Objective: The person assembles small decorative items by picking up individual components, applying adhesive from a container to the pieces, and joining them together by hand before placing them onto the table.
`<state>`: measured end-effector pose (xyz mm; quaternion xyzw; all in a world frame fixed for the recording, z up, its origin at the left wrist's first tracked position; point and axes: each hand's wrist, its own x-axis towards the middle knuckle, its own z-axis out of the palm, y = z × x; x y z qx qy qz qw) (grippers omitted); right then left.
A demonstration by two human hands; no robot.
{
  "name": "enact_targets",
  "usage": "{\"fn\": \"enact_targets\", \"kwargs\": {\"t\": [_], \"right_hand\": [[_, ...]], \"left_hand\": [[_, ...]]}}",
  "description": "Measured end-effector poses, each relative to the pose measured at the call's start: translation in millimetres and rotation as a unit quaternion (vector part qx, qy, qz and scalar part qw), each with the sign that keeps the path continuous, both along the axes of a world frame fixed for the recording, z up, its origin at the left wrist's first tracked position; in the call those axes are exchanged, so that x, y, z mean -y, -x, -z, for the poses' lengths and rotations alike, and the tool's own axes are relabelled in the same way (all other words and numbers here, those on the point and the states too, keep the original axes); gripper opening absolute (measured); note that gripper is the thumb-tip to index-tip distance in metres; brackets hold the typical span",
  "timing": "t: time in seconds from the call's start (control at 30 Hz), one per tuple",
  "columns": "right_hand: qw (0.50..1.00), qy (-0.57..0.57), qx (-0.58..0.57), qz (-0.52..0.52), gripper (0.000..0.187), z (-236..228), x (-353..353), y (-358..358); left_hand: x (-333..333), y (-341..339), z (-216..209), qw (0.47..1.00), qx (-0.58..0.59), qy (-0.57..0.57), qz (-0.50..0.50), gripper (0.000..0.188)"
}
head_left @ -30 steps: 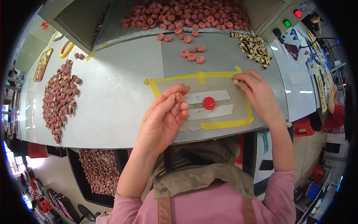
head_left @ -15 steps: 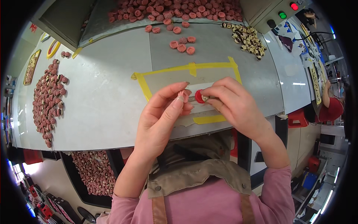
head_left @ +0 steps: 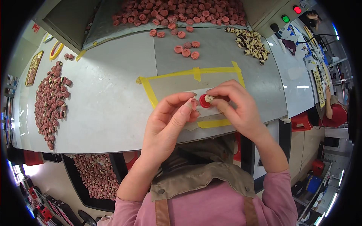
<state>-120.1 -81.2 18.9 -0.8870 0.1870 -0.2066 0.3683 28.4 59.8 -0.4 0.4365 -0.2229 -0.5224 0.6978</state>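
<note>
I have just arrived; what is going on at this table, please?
The person's left hand holds a pink, ridged, cup-shaped piece. The right hand pinches a small cream-coloured piece at a round red dish. The two held pieces are apart. Farther back lies a pile of cream-and-dark pieces.

A taped rectangle (head_left: 213,123) lay near the front edge of the worktable (head_left: 109,109). Over it, a round cap (head_left: 203,103) sat between a hollow shell (head_left: 194,104) in the left hand (head_left: 164,122) and a small chunk (head_left: 209,98) in the right hand (head_left: 240,110). Behind lay loose shells (head_left: 186,49), then a shell heap (head_left: 181,13). A chunk pile (head_left: 253,46) lay back right, a filled-shell pile (head_left: 51,105) far left, a loaded bin (head_left: 73,184) below the front edge, left.
</note>
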Motion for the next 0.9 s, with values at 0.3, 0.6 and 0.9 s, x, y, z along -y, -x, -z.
{"fn": "enact_targets", "kwargs": {"t": [0.3, 0.6, 0.9], "right_hand": [[0.994, -0.004, 0.113, 0.004, 0.02, -9.2, -23.4, -7.4], [0.987, -0.062, 0.138, 0.056, 0.024, 5.9, -35.4, 7.0], [0.99, 0.024, 0.133, -0.046, 0.032, 20.4, -18.7, 19.8]], "left_hand": [[5.9, 12.4, -1.7, 1.0, 0.015, 0.006, -0.011, 0.025], [3.9, 24.0, -1.3, 0.961, 0.26, 0.064, -0.068, 0.023], [4.8, 24.2, 0.6, 0.987, 0.147, 0.007, 0.062, 0.056]]}}
